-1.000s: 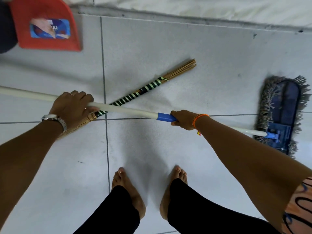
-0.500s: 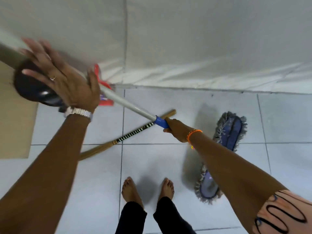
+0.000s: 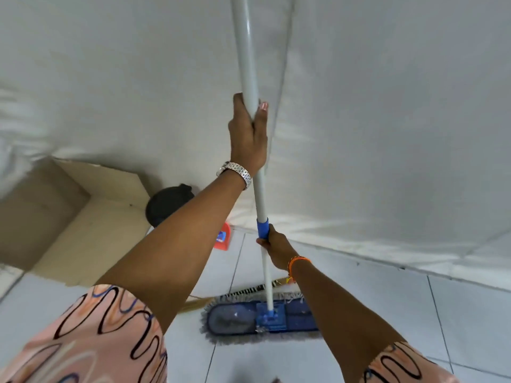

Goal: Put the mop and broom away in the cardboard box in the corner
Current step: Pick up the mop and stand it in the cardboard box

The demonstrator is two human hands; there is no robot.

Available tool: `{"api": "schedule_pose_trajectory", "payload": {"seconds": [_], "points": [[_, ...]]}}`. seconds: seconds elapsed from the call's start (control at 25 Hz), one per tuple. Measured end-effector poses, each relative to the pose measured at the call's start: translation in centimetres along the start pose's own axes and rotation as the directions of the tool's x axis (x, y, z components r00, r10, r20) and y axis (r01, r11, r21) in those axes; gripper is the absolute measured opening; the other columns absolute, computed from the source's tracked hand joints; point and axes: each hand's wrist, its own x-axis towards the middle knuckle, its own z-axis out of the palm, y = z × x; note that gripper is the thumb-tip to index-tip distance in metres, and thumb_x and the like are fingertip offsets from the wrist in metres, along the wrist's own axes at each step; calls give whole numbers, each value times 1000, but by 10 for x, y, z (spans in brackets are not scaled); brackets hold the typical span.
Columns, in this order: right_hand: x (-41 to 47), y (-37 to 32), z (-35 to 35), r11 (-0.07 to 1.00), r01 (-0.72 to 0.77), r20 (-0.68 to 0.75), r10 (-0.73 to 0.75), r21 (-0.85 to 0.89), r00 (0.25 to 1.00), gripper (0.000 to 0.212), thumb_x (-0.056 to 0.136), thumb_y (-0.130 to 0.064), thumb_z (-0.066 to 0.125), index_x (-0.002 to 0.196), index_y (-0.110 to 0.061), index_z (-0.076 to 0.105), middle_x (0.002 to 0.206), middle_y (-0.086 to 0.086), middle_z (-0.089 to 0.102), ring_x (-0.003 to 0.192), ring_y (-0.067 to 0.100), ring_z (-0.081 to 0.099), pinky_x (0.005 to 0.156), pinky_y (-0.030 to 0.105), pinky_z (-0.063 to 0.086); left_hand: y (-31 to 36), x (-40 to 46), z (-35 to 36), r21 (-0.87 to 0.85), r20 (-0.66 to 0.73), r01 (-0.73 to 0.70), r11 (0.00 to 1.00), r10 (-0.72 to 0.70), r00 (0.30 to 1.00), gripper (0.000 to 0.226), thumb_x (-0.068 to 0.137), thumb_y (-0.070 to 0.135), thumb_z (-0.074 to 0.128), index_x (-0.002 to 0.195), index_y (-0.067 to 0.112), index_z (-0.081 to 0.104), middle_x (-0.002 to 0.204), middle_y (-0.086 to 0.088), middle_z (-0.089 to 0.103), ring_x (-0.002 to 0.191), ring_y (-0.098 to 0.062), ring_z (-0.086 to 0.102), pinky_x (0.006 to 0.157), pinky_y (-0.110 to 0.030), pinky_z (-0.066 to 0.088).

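The mop stands upright in front of me, its white pole (image 3: 244,51) running out of the top of the view. Its blue fringed head (image 3: 235,320) hangs flat just above the floor tiles. My left hand (image 3: 247,134) grips the pole high up. My right hand (image 3: 272,244) grips it lower, just under the blue collar (image 3: 262,226). The broom (image 3: 254,288) lies on the floor behind the mop head, mostly hidden; only part of its striped handle shows. The open cardboard box (image 3: 91,217) sits at the left against the wall.
A black round object (image 3: 166,205) and a red dustpan (image 3: 222,237) sit between the box and the mop, partly behind my left arm. The white wall (image 3: 387,134) runs close ahead. Grey floor tiles (image 3: 359,299) stretch to the right.
The mop has swung from slanted to upright, its head now flat in front of me. My left hand has closed around the upper pole. The view has turned toward the box.
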Motion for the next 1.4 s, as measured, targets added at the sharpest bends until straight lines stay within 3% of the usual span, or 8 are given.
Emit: {"api": "schedule_pose_trajectory", "payload": {"seconds": [0.16, 0.28, 0.44, 0.56, 0.76, 1.0, 1.2, 1.4], "points": [[13, -64, 62, 995, 97, -1, -97, -4, 995, 25, 96, -15, 51, 120, -8, 47, 91, 6, 55, 81, 21, 48, 67, 24, 38, 30, 18, -75, 7, 100, -51, 999, 50, 994, 17, 95, 38, 50, 88, 26, 40, 55, 1, 40, 41, -24, 36, 35, -47, 38], [23, -123, 127, 991, 132, -2, -132, 6, 991, 30, 96, -14, 51, 125, -7, 46, 84, -1, 54, 83, 23, 49, 69, 21, 40, 41, 34, -156, -19, 182, -78, 997, 80, 980, 22, 96, 35, 50, 93, 16, 41, 55, 3, 40, 40, -23, 34, 36, -38, 38], [44, -193, 218, 982, 176, 3, -177, -65, 984, 32, 94, -22, 53, 124, -12, 46, 77, 6, 56, 71, 24, 50, 66, 34, 47, 50, 52, -265, -2, 236, -113, 994, 110, 966, 32, 97, 35, 48, 97, 4, 41, 53, 6, 44, 37, -21, 40, 39, -34, 41], [54, -242, 285, 985, 171, -10, -171, 14, 985, 25, 92, -16, 56, 116, -12, 50, 76, 0, 54, 76, 23, 53, 76, 43, 55, 55, 66, -338, 27, 243, -128, 991, 117, 963, 29, 100, 33, 45, 97, 4, 42, 55, -2, 45, 38, -19, 43, 42, -33, 43], [79, -318, 364, 972, 234, 1, -234, 15, 972, 11, 93, -17, 56, 100, -17, 47, 74, -2, 52, 67, 14, 47, 63, 23, 41, 49, 102, -435, 65, 213, -141, 988, 124, 969, 28, 101, 32, 42, 95, 4, 44, 53, -2, 44, 39, -19, 41, 42, -31, 42], [149, -370, 444, 986, 168, -10, -168, -6, 986, 8, 95, -17, 52, 100, -14, 47, 70, -2, 46, 60, 13, 43, 57, 23, 38, 1, 157, -525, 88, 221, -85, 993, 64, 973, 32, 102, 31, 41, 94, 0, 44, 55, -9, 45, 44, -25, 42, 46, -30, 42], [242, -418, 507, 992, 120, -33, -121, -30, 992, 20, 93, -21, 55, 111, -13, 50, 91, 7, 60, 86, 30, 60, 80, 42, 52, -50, 240, -604, 54, 286, 37, 998, -51, 957, 26, 101, 35, 42, 86, 15, 45, 57, -5, 45, 50, -23, 42, 54, -34, 44], [319, -480, 532, 993, 108, -26, -109, -43, 994, 25, 94, -15, 54, 117, -6, 50, 92, 8, 57, 81, 25, 53, 73, 32, 42, -84, 331, -666, 5, 409, 130, 992, -120, 904, 35, 94, 47, 47, 88, 12, 45, 59, 0, 44, 55, -20, 45, 64, -37, 47]]}}
